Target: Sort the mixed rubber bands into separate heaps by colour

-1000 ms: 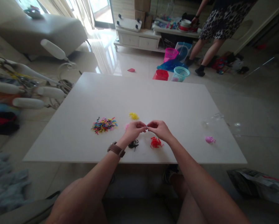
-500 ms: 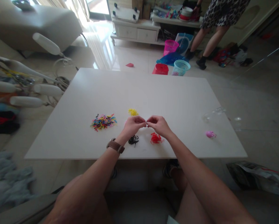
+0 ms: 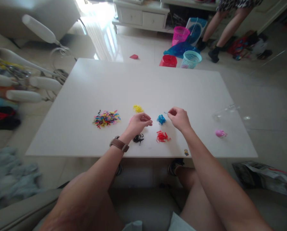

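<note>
Head view: the hands are apart over the tabletop [image 3: 182, 85]. The right hand [image 3: 178, 118] pinches a small loop [image 3: 166, 112] just beside the blue pile [image 3: 161, 119]; whether the left hand [image 3: 140, 123] holds anything, I can't tell. Yellow [image 3: 138, 108], red [image 3: 162, 137] and black [image 3: 138, 138] piles lie separate, while the mixed heap [image 3: 106, 119] seems largely left to divide. Red and black sit nearest the front edge; bare surface stretches beyond the piles and rightward.

table [image 3: 143, 83]: smooth, softly glossy | blue bands [image 3: 161, 120]: rubbery-looking | turquoise basket [image 3: 191, 58]: plastic | floor [image 3: 258, 93]: polished tile | watch strap [image 3: 119, 144]: leather-look
</note>
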### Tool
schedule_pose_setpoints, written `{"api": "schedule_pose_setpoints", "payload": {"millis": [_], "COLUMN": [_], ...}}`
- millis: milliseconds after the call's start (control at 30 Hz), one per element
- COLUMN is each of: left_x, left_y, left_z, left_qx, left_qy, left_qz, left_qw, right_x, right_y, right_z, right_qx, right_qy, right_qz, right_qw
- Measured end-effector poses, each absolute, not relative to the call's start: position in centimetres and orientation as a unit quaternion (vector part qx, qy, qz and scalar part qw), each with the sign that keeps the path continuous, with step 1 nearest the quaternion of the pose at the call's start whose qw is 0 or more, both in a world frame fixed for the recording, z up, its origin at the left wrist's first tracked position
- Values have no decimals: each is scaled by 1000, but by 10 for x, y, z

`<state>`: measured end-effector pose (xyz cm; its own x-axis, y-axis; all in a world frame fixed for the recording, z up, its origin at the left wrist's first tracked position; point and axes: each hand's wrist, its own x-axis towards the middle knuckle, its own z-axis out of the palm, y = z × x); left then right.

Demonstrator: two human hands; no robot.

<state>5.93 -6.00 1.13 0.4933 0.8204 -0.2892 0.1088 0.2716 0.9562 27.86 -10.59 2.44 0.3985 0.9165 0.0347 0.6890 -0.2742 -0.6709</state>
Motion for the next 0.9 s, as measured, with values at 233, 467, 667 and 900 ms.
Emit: {"api": "schedule_pose_setpoints", "payload": {"millis": [233,467,667,900], "left_x": [55,56,56,56], "left_y": [-55,-56,-54,-54], "left_z": [9,12,14,12], "left_qx": [536,521,514,532], "left_qy": [422,425,435,446], "left_qz": [286,285,289,287], "left_qw": [673,682,680,660], "right_x": [299,288,266,224], "right_y": [-111,-108,-107,-115], "right_z": [10,0,20,39], "right_qx": [-797,-803,-738,-582], "right_qy": [-529,-545,-578,-643], "right_qz": [174,169,203,336], "right_qw": [233,171,283,368]}}
